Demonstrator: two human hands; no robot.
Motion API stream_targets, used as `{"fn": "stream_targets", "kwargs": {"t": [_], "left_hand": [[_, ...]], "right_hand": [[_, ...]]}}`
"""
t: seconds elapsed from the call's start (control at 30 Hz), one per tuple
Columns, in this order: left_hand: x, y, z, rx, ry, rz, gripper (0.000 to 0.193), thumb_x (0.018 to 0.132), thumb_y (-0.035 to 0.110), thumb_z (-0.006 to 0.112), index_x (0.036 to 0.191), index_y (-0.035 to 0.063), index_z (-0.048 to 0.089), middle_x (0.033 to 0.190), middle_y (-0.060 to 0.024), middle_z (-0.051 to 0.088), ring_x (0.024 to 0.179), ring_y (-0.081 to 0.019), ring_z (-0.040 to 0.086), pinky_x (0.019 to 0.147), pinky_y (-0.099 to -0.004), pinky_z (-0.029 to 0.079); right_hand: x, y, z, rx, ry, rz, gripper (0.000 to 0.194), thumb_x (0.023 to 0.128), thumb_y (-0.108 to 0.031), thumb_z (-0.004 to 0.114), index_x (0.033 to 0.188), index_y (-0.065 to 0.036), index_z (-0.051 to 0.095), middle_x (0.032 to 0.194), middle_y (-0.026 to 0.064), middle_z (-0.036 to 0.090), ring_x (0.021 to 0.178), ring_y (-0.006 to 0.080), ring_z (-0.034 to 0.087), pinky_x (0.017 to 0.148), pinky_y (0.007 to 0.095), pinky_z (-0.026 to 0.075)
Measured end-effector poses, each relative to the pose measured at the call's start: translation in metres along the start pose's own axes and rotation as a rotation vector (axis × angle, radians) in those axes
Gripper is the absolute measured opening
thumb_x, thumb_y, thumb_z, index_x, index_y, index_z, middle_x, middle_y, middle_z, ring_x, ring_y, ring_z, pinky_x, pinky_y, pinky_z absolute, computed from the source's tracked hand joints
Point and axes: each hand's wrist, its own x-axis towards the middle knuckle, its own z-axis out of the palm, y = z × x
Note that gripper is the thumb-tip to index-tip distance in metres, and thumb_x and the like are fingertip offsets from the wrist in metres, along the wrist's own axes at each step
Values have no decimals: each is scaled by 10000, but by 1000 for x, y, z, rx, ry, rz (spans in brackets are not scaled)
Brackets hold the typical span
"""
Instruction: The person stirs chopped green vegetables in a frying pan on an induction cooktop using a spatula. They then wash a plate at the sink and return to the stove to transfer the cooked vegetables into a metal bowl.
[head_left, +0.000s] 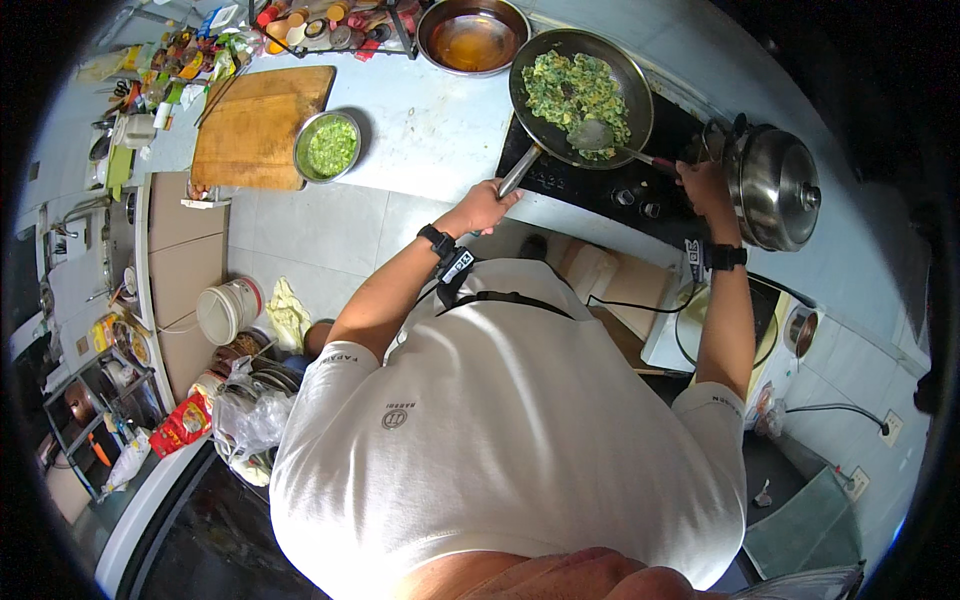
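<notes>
My left hand (484, 206) grips the metal handle of a frying pan (641, 97), which is over the black hob (555, 172). Chopped greens cooked with what looks like egg (574, 90) are spread in the pan. My right hand (705, 187) holds the dark red handle of a metal turner (592, 135), whose head rests among the food on the pan's near right side. To the left, a metal bowl (298, 154) of chopped light-green vegetable (332, 147) stands beside a wooden cutting board (262, 120).
A lidded steel pot (776, 187) stands close to the right of my right hand. Behind the counter's middle sits a metal basin (427, 37) with amber liquid. A black rack (405, 30) holds jars at the back left. A white bucket (221, 315) is on the floor at left.
</notes>
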Motion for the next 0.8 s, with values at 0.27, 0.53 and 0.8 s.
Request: {"fn": "stream_targets", "kwargs": {"t": [0.27, 0.53, 0.8], "left_hand": [[4, 1, -1, 19, -18, -15, 409, 1031, 411, 598, 1016, 2, 587, 560, -63, 562, 405, -169, 570, 392, -331, 464], [7, 0, -3, 23, -37, -3, 429, 1031, 430, 597, 1023, 2, 592, 546, -53, 545, 399, -163, 565, 391, -322, 454], [10, -5, -2, -9, -36, -8, 429, 1028, 428, 604, 983, 2, 580, 549, -48, 548, 394, -158, 566, 384, -314, 452]], "right_hand": [[3, -21, 101, 434, 10, 284, 505, 1025, -443, 577, 836, -20, 778, 643, 114, 675, 508, 248, 607, 524, 415, 511], [35, -47, 112, 364, 355, -83, 450, 995, -374, 661, 787, 23, 698, 659, 175, 638, 538, 333, 604, 492, 401, 445], [-29, -42, 78, -135, 480, -615, 233, 1005, -252, 650, 989, -20, 668, 776, 156, 663, 632, 332, 633, 568, 418, 518]]}}
